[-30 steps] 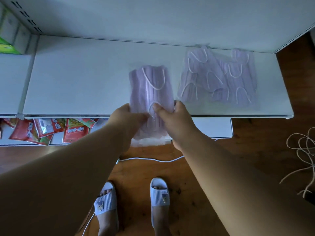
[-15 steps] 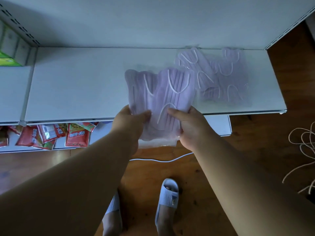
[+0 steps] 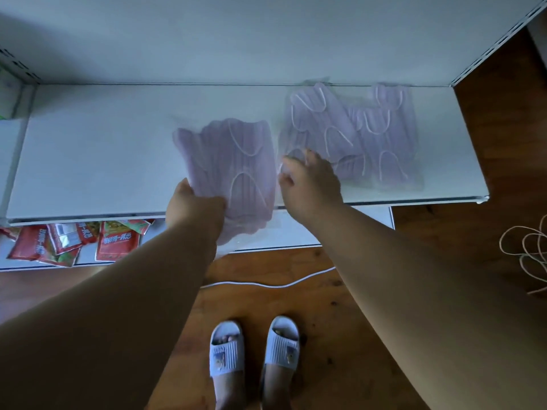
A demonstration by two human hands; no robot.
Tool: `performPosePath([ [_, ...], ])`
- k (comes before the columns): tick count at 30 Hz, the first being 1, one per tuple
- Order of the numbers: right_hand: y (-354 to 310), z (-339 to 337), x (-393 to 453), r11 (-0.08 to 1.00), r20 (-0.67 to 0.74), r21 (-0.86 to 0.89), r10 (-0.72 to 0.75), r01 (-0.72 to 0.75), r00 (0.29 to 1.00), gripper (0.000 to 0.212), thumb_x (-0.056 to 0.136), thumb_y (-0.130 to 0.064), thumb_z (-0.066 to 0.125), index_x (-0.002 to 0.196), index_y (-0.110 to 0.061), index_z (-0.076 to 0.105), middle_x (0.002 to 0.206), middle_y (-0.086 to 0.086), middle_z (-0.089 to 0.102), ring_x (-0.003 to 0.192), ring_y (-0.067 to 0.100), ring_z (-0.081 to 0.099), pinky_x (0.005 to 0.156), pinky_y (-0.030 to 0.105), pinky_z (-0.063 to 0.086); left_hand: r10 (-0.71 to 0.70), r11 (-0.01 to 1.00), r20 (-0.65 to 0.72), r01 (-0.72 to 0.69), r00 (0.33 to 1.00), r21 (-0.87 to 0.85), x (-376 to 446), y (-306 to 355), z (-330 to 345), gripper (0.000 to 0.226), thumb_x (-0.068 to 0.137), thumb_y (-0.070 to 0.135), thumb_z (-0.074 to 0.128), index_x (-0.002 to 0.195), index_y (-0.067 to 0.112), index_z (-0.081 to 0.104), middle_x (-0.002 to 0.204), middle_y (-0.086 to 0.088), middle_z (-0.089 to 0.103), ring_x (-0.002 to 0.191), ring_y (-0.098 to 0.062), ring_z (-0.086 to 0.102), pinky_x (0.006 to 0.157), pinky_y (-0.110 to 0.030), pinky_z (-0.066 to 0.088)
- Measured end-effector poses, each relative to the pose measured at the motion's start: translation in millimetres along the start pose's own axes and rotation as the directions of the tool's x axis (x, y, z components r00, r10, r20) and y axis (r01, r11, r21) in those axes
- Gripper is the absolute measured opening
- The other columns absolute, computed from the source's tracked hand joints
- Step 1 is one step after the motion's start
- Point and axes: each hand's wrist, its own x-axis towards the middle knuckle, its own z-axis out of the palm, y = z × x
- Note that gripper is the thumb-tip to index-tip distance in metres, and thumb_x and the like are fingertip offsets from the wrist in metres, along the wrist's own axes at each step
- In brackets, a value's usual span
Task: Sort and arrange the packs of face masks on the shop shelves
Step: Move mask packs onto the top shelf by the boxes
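Left hand [image 3: 194, 207]: fingers grip the clear packs of purple masks [image 3: 233, 170].
Right hand [image 3: 310, 182]: fingers spread, touching the messy mask pile [image 3: 364, 134] on the white shelf [image 3: 97, 149].

Shelf [image 3: 97, 161]: white painted board, smooth, matt to faintly satin.
Shelf upright [image 3: 500, 42]: white metal strip, punched with slots.
Held mask pack [image 3: 231, 167]: clear glossy plastic film over lilac pleated cloth-like masks with white cord ear loops; blurred.
Stacked mask packs [image 3: 370, 134]: the same clear film, crinkled and shiny at the edges, over matt lilac pleated fabric.
Snack packets [image 3: 115, 238]: red printed foil or plastic, glossy.
Floor [image 3: 340, 335]: brown wood boards, knotted grain, low sheen.
Cable [image 3: 266, 284]: white, smooth plastic sheath.
Cord [image 3: 529, 247]: pale, rough-looking string.
Slippers [image 3: 225, 350]: white ribbed moulded plastic or foam, matt.
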Motion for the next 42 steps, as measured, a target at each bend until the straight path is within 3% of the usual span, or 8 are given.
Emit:
performPosePath([
  [3,3,13,3,0.980,0.236,-0.189,-0.012,0.058,0.972,0.053,0.103,-0.037,0.034,0.154,-0.027,0.025,0.165,0.015,0.005,0.151,0.036,0.003,0.121,0.048,0.009,0.030,0.997,-0.022,-0.028,0.999,0.075,14,-5,4,0.023,0.084,0.011,0.065,0.101,0.021,0.051,0.082,-0.002,0.055,0.089,-0.034,0.057,0.085,-0.039,0.052],
  [8,6,15,-11,0.959,-0.079,0.283,0.030,-0.007,0.996,0.030,0.102,-0.022,0.038,0.118,-0.005,0.058,0.124,0.010,0.060,0.116,0.028,0.053,0.101,0.041,0.041,0.046,0.988,-0.007,-0.044,0.999,0.145,19,-5,12,0.022,0.082,0.010,0.062,0.100,0.020,0.054,0.076,0.003,0.053,0.085,-0.033,0.057,0.079,-0.037,0.050],
  [15,-3,-31,-47,0.354,-0.033,0.930,0.357,-0.102,0.934,0.042,0.100,-0.008,0.043,0.066,-0.030,0.050,0.054,-0.024,0.050,0.058,-0.008,0.049,0.062,0.011,0.041,-0.003,0.993,-0.013,0.005,1.000,0.116,10,9,15,0.020,0.083,0.008,0.062,0.099,0.017,0.056,0.075,0.003,0.054,0.070,-0.026,0.053,0.068,-0.033,0.042],
  [23,2,-4,-38,0.838,-0.027,0.481,-0.278,0.257,0.960,0.036,0.093,-0.023,0.041,0.104,-0.005,0.070,0.102,0.012,0.070,0.097,0.026,0.063,0.086,0.039,0.047,-0.034,0.999,0.141,0.028,0.989,0.042,1,26,45,0.037,0.091,0.038,0.065,0.113,0.011,0.055,0.098,-0.009,0.064,0.094,-0.036,0.064,0.084,-0.042,0.056],
  [27,38,-4,8,0.945,-0.149,0.237,-0.192,0.224,0.970,0.039,0.095,-0.026,0.048,0.127,-0.010,0.064,0.146,0.023,0.046,0.139,0.034,0.040,0.114,0.039,0.029,-0.007,0.985,0.014,0.005,1.000,0.173,2,10,59,0.024,0.083,0.012,0.066,0.102,0.015,0.052,0.076,0.001,0.049,0.086,-0.033,0.056,0.079,-0.037,0.051],
  [32,80,-7,46,0.964,0.122,-0.238,-0.096,0.123,0.988,0.049,0.101,-0.032,0.038,0.147,-0.014,0.039,0.160,0.015,0.021,0.149,0.034,0.016,0.121,0.052,0.007,-0.052,0.997,0.008,0.051,0.999,0.052,-6,8,76,0.023,0.086,0.012,0.065,0.103,0.015,0.049,0.079,0.001,0.051,0.079,-0.030,0.054,0.072,-0.034,0.044],
  [38,68,-17,11,0.924,-0.305,0.359,-0.019,0.134,0.952,0.042,0.091,-0.022,0.044,0.119,0.001,0.066,0.120,0.018,0.066,0.111,0.037,0.060,0.101,0.045,0.044,-0.040,0.999,0.029,0.040,0.999,-0.004,-9,20,90,0.019,0.089,0.021,0.062,0.105,0.017,0.052,0.088,-0.005,0.059,0.073,-0.026,0.056,0.070,-0.034,0.046],
  [42,57,-8,-21,0.853,-0.029,0.439,-0.303,0.284,0.953,0.044,0.099,-0.030,0.039,0.129,-0.006,0.059,0.121,0.013,0.067,0.113,0.031,0.060,0.095,0.042,0.047,-0.068,0.997,0.140,0.073,0.988,-0.035,-14,33,98,0.051,0.091,0.055,0.057,0.122,0.014,0.054,0.107,-0.010,0.063,0.092,-0.035,0.064,0.084,-0.044,0.056],
])
